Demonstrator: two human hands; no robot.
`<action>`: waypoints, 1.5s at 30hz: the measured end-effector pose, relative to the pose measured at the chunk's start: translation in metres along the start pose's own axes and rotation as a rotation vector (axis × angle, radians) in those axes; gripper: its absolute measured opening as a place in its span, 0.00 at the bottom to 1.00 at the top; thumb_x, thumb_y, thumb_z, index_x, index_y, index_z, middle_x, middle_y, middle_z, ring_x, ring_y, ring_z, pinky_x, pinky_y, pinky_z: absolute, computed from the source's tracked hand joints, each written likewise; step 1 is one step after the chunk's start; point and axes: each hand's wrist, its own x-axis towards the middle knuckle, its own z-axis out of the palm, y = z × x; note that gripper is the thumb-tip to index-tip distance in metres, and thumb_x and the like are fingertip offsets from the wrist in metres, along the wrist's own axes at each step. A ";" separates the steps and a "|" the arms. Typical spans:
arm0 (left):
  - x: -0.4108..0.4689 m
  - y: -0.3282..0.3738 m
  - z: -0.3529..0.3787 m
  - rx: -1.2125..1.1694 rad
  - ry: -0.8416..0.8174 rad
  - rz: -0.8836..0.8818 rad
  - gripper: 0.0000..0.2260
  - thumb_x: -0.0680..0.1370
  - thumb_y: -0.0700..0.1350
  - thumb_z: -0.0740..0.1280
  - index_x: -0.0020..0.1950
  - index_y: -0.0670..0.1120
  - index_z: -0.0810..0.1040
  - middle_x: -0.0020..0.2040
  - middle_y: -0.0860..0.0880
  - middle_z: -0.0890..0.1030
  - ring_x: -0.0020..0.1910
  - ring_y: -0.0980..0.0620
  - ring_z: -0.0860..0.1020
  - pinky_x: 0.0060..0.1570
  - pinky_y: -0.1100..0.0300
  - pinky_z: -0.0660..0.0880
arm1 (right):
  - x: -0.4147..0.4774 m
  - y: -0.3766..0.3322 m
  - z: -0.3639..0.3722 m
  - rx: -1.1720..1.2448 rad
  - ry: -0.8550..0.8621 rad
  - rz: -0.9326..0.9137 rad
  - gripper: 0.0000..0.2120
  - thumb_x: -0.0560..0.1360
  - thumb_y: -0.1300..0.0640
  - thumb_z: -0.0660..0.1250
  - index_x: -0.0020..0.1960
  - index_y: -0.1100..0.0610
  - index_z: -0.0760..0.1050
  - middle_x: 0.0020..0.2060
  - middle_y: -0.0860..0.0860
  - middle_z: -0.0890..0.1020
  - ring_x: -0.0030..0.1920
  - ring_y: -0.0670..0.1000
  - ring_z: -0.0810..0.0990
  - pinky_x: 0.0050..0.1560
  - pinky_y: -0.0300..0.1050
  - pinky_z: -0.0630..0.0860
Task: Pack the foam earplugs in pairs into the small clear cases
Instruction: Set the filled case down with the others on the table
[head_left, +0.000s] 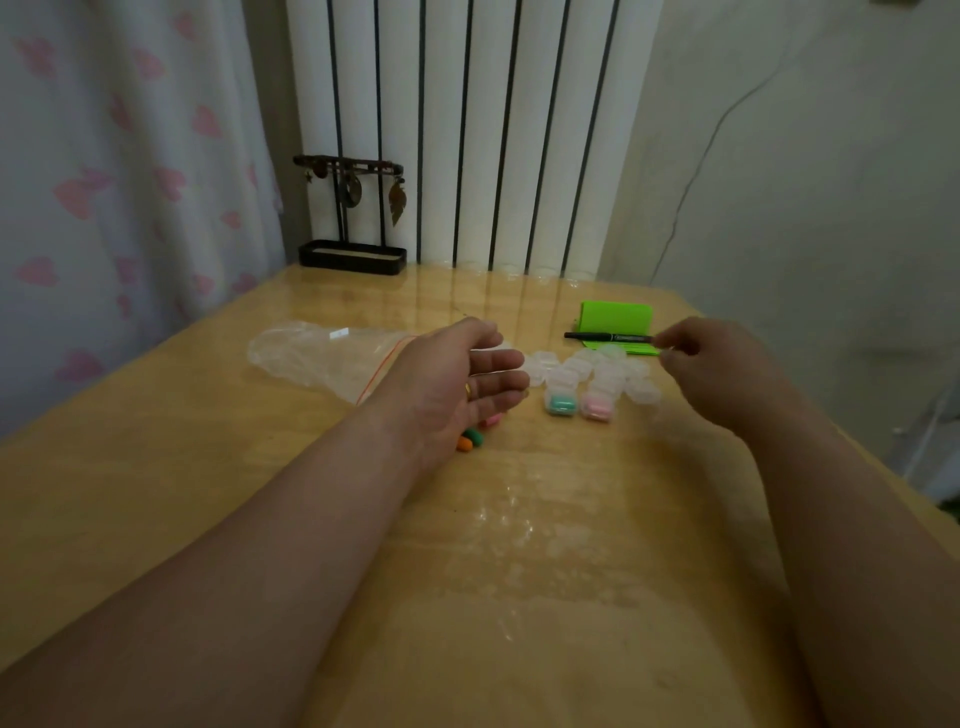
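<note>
Fingers (501, 360) of the left hand (457, 384) lie straight and slightly spread, palm turned inward, holding nothing, just left of the cluster of small clear cases (602, 370). Fingers (675, 357) of the right hand (719, 371) are curled, with the back of the hand toward the camera; I cannot tell whether they pinch anything. That hand sits at the right edge of the cluster, so the cases lie between the two hands.

At the near edge of the cluster stand two filled cases side by side: the case with teal earplugs (561, 405) on the left and the case with pink earplugs (597, 408) on the right. Loose earplugs lie on the bench (519, 519) to the near left of the cluster, partly under the left hand: an orange earplug (464, 444), a green earplug (474, 436) and a pink earplug (491, 420).

Behind the cluster lies a black marker (608, 337) on green paper (615, 318). Left of the cluster, beyond the left hand, is a crumpled clear plastic bag (322, 353). Far behind it to the left, a black jewellery stand (352, 257) sits at the bench's back edge.
</note>
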 end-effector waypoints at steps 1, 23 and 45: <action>0.000 0.000 0.000 -0.005 -0.002 0.002 0.09 0.85 0.47 0.67 0.57 0.42 0.82 0.39 0.46 0.89 0.46 0.45 0.87 0.64 0.44 0.83 | 0.001 0.003 0.002 -0.041 -0.010 0.017 0.13 0.81 0.58 0.68 0.64 0.51 0.84 0.57 0.55 0.85 0.55 0.58 0.81 0.50 0.48 0.73; -0.007 -0.003 0.004 0.148 -0.126 0.088 0.10 0.86 0.41 0.68 0.68 0.43 0.79 0.56 0.41 0.85 0.47 0.47 0.86 0.51 0.51 0.87 | -0.027 -0.062 0.000 0.627 -0.115 0.016 0.08 0.79 0.54 0.74 0.57 0.49 0.80 0.52 0.51 0.85 0.51 0.53 0.84 0.45 0.50 0.78; -0.006 -0.009 0.001 0.392 -0.167 0.277 0.11 0.87 0.51 0.67 0.69 0.54 0.80 0.55 0.44 0.88 0.52 0.47 0.88 0.47 0.57 0.87 | -0.048 -0.097 0.024 0.989 -0.392 0.094 0.10 0.79 0.56 0.74 0.59 0.59 0.81 0.45 0.54 0.88 0.45 0.52 0.88 0.49 0.49 0.81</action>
